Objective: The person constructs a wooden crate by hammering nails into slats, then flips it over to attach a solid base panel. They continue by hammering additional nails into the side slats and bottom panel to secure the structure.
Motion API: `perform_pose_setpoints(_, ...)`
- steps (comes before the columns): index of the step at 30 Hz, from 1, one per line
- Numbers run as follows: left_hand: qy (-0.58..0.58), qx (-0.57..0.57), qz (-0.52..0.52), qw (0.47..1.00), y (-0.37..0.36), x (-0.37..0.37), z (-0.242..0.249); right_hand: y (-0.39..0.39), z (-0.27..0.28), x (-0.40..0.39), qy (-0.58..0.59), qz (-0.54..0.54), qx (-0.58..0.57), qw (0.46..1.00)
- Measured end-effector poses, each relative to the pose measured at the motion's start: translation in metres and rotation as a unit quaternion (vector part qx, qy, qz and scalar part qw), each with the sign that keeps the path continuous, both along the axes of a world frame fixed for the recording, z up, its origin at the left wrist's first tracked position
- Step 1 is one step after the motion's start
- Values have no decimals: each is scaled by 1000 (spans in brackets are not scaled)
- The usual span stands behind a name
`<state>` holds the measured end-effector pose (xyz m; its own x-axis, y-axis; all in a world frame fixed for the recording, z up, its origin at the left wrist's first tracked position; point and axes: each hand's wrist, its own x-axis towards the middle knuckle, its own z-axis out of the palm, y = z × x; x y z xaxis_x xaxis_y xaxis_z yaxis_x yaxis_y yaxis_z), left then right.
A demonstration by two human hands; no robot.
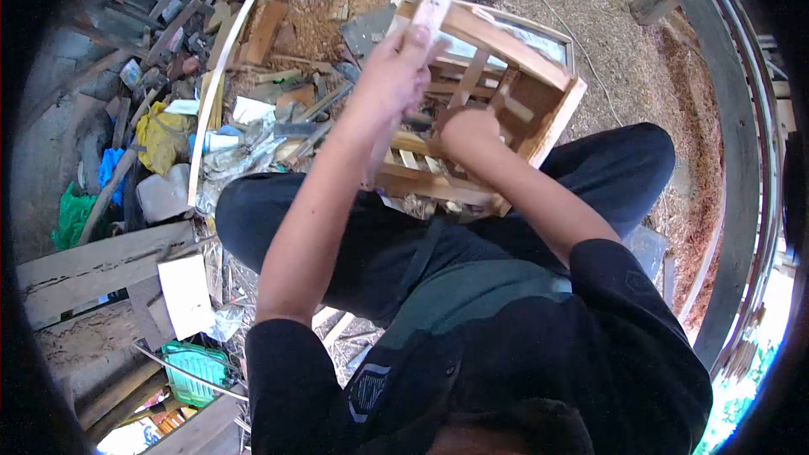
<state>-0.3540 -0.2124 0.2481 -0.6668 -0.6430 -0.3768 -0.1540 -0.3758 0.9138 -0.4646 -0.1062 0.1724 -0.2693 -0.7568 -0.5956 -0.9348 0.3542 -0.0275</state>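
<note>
A wooden crate of pale boards and slats stands tilted between my knees, its open side facing me. My left hand is closed round the crate's left side, with the thumb on a pale board at the upper left corner. Inside the crate, my right hand is bent at the wrist near the inner slats. Its fingers are hidden behind the wrist, so what they touch does not show. Both hands are a little blurred.
Scrap wood and rubbish lie heaped at the left. A long pale strip curves beside my left knee. Sawdust covers the ground on the right, where a thin cord lies. A green basket sits at the lower left.
</note>
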Motion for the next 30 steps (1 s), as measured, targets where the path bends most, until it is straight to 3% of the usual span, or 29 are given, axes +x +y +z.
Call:
perform_pose_setpoints(2, 23, -4, 13, 1000, 4, -6, 4, -3, -11, 3, -18, -51, -54, 997)
perform_pose_setpoints(4, -3, -42, -15, 999, 7, -6, 3, 8, 2, -9, -39, -69, -18, 997)
perform_pose_setpoints(8, 22, -33, 10, 999, -5, -3, -9, 50, 44, -28, -48, -64, -45, 996)
perform_pose_setpoints(10, 24, -22, 13, 999, -8, -4, -8, 75, 51, -38, -74, -50, -146, 985)
perform_pose_setpoints(14, 10, -21, 16, 1000, -10, 0, -13, 109, 80, -52, -199, -13, -109, 974)
perform_pose_setpoints(16, 11, -15, 18, 1000, -8, 5, -18, 120, 86, -53, -195, 14, -136, 971)
perform_pose_setpoints(18, 17, 4, 29, 999, -2, 11, -17, 117, 125, -41, -347, -244, 3, 906)
perform_pose_setpoints(20, 32, 10, 29, 999, 8, 18, -15, 134, 108, -50, -368, -246, -12, 897)
perform_pose_setpoints(22, 44, 20, 27, 998, 18, 25, -12, 148, 100, -57, -605, -273, -29, 747)
perform_pose_setpoints(24, 41, 40, 60, 997, 25, 32, -9, 156, 98, -60, -638, -247, -34, 728)
perform_pose_setpoints(26, 16, 40, 75, 996, 28, 38, -3, 161, 102, -49, -714, -215, -120, 655)
perform_pose_setpoints(27, 11, 45, 86, 995, 27, 42, -4, 162, 101, -41, -712, -176, -181, 656)
perform_pose_setpoints(28, 5, 48, 98, 994, 26, 46, -3, 164, 99, -36, -659, -145, -221, 704)
perform_pose_setpoints(30, 7, 49, 93, 994, 30, 54, -1, 156, 96, -17, -485, -183, -271, 811)
